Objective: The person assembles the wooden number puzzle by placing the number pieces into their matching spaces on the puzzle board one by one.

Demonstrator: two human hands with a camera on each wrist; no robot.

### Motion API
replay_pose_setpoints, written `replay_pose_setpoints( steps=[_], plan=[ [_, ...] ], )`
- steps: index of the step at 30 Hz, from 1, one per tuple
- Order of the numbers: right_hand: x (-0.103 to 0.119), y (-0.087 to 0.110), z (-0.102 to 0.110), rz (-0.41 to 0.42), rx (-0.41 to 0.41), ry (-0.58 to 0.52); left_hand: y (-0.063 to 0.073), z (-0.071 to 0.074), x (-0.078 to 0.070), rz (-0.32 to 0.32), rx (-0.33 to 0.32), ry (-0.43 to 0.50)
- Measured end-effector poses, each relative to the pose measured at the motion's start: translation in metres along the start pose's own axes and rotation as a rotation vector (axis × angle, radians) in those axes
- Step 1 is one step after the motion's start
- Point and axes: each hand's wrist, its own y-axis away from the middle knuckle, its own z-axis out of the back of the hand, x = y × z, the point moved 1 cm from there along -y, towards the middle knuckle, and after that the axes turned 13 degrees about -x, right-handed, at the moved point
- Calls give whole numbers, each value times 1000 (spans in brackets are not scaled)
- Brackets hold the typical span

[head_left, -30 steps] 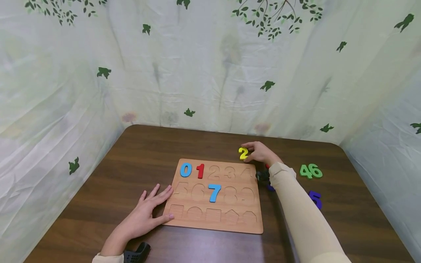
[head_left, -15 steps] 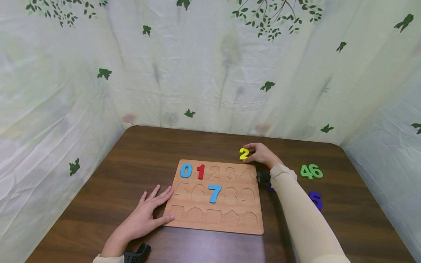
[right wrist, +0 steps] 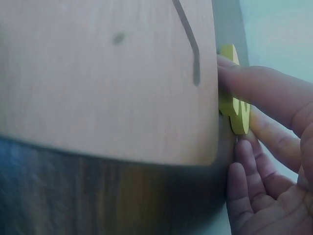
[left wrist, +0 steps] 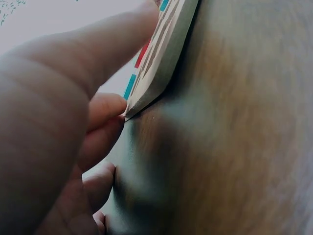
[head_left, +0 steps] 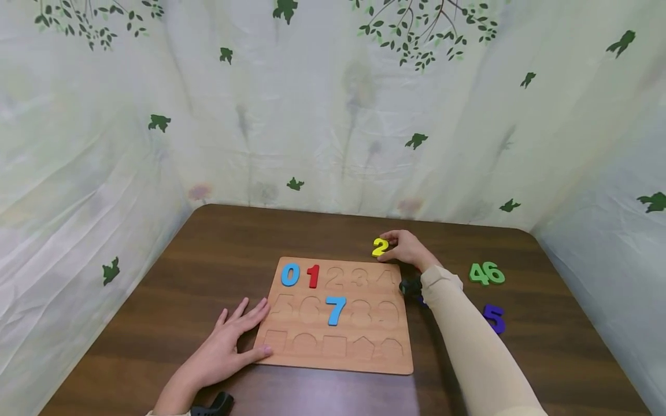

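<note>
My left hand [head_left: 224, 344] lies with fingers spread at the left edge of a wooden number puzzle board [head_left: 359, 331]. Its thumb and a fingertip touch the board's side in the left wrist view. My right hand [head_left: 408, 251] pinches a yellow number 2 [head_left: 380, 247] between thumb and fingers, just beyond the board's back right edge. The right wrist view has this yellow 2 [right wrist: 239, 120] edge-on beside the board [right wrist: 122, 98]. On the board are a blue 0 [head_left: 290, 274], a red 1 [head_left: 313, 276] and a blue 7 [head_left: 335, 310]; the other outlines show bare.
Green numbers 4 [head_left: 478, 274] and 6 [head_left: 492, 273] lie at the right of the brown table [head_left: 208, 242]. A purple 5 [head_left: 494, 319] sits nearer, partly behind the right sleeve [head_left: 468, 341]. Another purple piece is mostly hidden by the right wrist. A leaf-print curtain [head_left: 312, 115] hangs behind.
The head view has shifted slightly, so the whole scene sits a little lower and further left. Both hands keep their places, and the right still pinches the yellow 2.
</note>
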Motion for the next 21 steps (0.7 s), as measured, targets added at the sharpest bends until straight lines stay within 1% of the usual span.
replay_pose_setpoints(
  steps=[7,13,18,21],
  plan=[
    [1,4,-4,5,-26,21,2,0,1,-8,16,16],
    [4,10,-6,7,-30,25,2,1,2,6,15,8],
    [6,16,-3,5,-50,13,1,-1,1,4,14,9],
    [7,19,0,12,-50,16,-1,-4,1,13,18,8]
  ],
)
